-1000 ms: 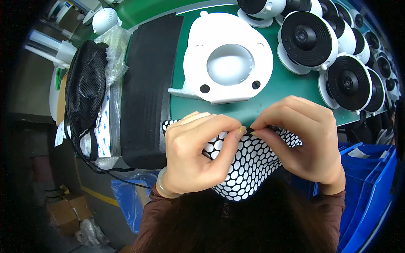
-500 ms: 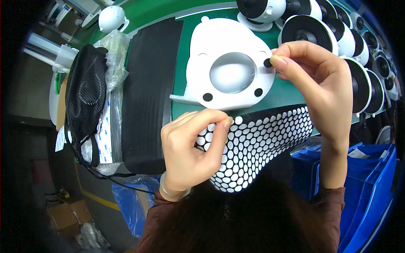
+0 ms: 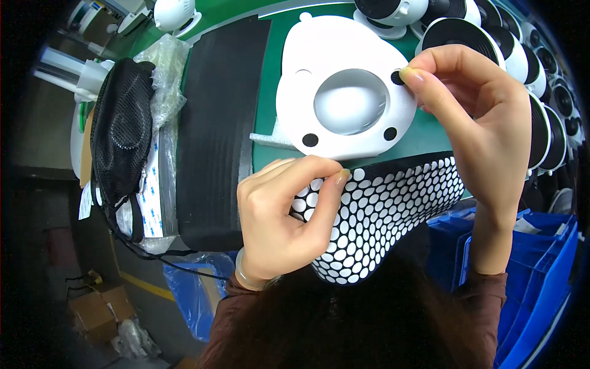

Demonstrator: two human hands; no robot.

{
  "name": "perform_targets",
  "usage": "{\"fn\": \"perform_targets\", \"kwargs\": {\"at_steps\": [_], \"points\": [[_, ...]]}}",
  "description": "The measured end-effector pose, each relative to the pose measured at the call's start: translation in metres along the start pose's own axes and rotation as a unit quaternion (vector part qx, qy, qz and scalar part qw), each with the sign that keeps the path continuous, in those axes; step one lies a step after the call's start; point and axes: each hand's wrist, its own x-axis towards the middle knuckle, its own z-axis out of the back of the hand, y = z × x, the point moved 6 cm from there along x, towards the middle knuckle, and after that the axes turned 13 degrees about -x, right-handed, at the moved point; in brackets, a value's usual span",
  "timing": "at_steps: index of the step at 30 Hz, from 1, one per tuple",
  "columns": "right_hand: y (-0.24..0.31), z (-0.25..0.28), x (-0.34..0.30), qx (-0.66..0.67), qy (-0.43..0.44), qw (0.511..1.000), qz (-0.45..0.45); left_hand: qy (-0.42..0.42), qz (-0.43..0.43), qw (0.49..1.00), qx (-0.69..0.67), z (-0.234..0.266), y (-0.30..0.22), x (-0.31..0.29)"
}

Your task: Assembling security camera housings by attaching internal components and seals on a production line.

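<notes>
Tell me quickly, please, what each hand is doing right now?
Left hand: closed, pinching the honeycomb sheet of pads.
Right hand: fingers pressing a small black round pad onto the white housing.

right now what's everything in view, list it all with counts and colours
white plate: one, white, rounded with a round central hollow, on the green surface, top centre
black pads: three on the plate, one at its lower left, one lower right, one at its upper right under the right fingertip
dot sheet: one, black with rows of white dots, curved, held below the plate
foam mat: one, black, left of the plate
green surface: one, green, under plate and mat
round units: a row, count unclear, white with black faces, top right
mesh bag: one, black, far left
bins: blue, lower right
left hand: grip on the dot sheet's edge
right hand: fingertip at the upper right pad
</notes>
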Motion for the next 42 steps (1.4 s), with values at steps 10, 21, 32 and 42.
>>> {"fn": "perform_targets", "kwargs": {"at_steps": [10, 21, 32, 42], "points": [[-0.009, 0.013, -0.001, 0.009, -0.101, 0.990, 0.100, 0.035, -0.021, 0.998, -0.040, 0.002, -0.005, 0.002], [0.023, 0.008, -0.053, -0.036, 0.085, 0.990, 0.109, 0.051, -0.031, 0.996, -0.067, 0.000, -0.023, -0.001], [0.031, 0.007, -0.059, -0.063, 0.048, 0.975, 0.206, 0.063, -0.021, 0.998, -0.018, -0.005, -0.037, -0.002], [0.030, 0.006, -0.056, -0.049, 0.064, 0.978, 0.193, 0.034, -0.020, 0.999, -0.014, -0.009, -0.038, -0.004]]}}
